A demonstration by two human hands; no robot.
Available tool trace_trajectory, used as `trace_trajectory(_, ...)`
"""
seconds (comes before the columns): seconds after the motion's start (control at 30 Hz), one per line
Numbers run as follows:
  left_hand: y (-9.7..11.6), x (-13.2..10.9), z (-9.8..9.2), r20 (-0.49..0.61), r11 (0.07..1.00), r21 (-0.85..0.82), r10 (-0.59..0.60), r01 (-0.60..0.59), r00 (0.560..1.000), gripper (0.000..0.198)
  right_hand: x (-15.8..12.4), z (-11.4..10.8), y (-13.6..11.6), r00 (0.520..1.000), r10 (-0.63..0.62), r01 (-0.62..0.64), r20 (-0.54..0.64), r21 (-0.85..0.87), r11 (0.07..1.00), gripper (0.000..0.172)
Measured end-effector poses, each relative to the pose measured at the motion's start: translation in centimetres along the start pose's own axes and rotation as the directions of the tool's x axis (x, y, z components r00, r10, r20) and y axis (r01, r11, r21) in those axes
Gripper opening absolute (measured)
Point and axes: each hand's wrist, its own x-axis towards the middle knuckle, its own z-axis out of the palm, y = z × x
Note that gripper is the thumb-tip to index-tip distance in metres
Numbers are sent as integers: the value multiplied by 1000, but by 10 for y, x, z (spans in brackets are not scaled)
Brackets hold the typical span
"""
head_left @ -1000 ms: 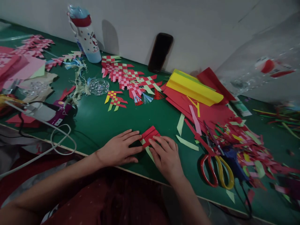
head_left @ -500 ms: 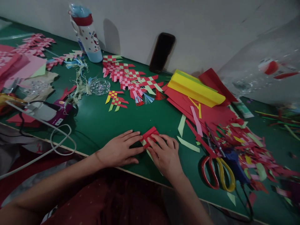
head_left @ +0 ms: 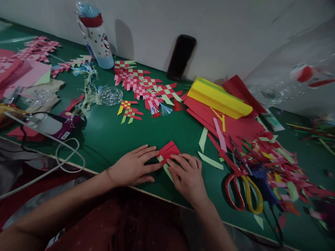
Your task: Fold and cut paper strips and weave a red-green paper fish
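The red piece [head_left: 166, 150] is placed flat near the front edge of the desk [head_left: 104, 136], between the two hands; from its near side a green strip [head_left: 167, 172] is let out, its far end partly covered by the right hand [head_left: 185, 172]; by that hand, more of the red face was covered half a second ago, whereas now the fingers have been drawn back to the right-hand edge, and a wider patch of red is bared; the left hand [head_left: 138, 165] has been kept where it was, its fingers stretched out and apart from the thumb, their tips laid against the left edge, nothing being clamped; the right fingers are bent over the paper, but whether it is pinched cannot be told; by this small shift, it may be judged, the folds are being pressed flat, and the weaving seems unfinished; to the right, loose strips [head_left: 211, 161] and scissors [head_left: 246, 191] are left untouched; beyond, woven pieces [head_left: 140, 91] are laid out.
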Motion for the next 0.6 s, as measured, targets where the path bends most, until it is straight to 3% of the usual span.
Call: trace_trajectory(0.6, 0, 0, 0, 5, 1000, 8, -13, 13, 1000, 53, -1, 4, 1, 1000, -17, 17, -19, 18, 1000, 18)
